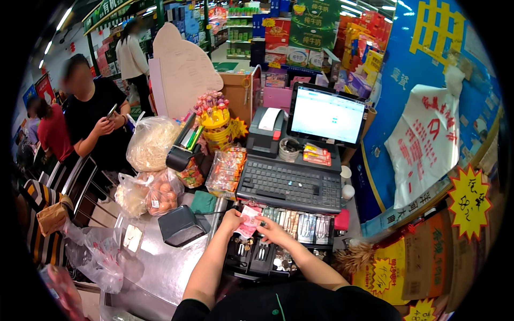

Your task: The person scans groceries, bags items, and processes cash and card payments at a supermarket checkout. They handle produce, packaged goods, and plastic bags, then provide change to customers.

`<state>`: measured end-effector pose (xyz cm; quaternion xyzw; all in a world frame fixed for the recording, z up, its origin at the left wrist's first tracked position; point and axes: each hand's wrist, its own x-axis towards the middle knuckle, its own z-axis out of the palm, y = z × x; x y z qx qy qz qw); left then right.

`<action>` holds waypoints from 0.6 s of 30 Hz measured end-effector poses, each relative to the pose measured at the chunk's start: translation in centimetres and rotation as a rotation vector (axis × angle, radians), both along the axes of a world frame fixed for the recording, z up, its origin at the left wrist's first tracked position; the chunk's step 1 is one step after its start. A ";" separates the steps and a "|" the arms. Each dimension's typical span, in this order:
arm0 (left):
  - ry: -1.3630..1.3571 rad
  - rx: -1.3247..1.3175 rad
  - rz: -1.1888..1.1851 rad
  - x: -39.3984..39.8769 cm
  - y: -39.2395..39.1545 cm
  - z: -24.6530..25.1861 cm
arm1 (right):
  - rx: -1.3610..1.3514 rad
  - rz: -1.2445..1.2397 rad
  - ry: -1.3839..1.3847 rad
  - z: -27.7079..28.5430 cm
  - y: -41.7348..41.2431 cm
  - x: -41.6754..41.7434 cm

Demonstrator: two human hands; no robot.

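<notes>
A red banknote [249, 221], perhaps with others under it, is held between my two hands over the cash drawer. My left hand [233, 222] grips its left side, while my right hand [274, 230] pinches its right edge. Beneath them the open cash drawer [257, 267] has compartments with wire clips. Several banknotes [307, 226] lie under clips in its back row, and coins [283, 261] fill a front compartment. A black keyboard [287, 182] sits directly behind the drawer. Left of my left hand stands a dark scanner-like device [181, 226] on the metal counter [160, 267].
Bagged eggs [162, 196] and a bag of pale noodles [154, 144] crowd the counter's left. Behind the keyboard are a receipt printer [263, 136] and monitor [327, 114]. Cardboard boxes [425, 257] stand at right. Across the counter, a person [94, 108] holds a phone.
</notes>
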<state>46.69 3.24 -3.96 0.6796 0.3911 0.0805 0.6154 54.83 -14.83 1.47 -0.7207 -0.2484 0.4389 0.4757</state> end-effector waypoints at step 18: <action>-0.138 1.133 -0.143 -2.2 -4.6 2.7 | -0.103 -0.125 -0.476 -6.1 5.8 1.1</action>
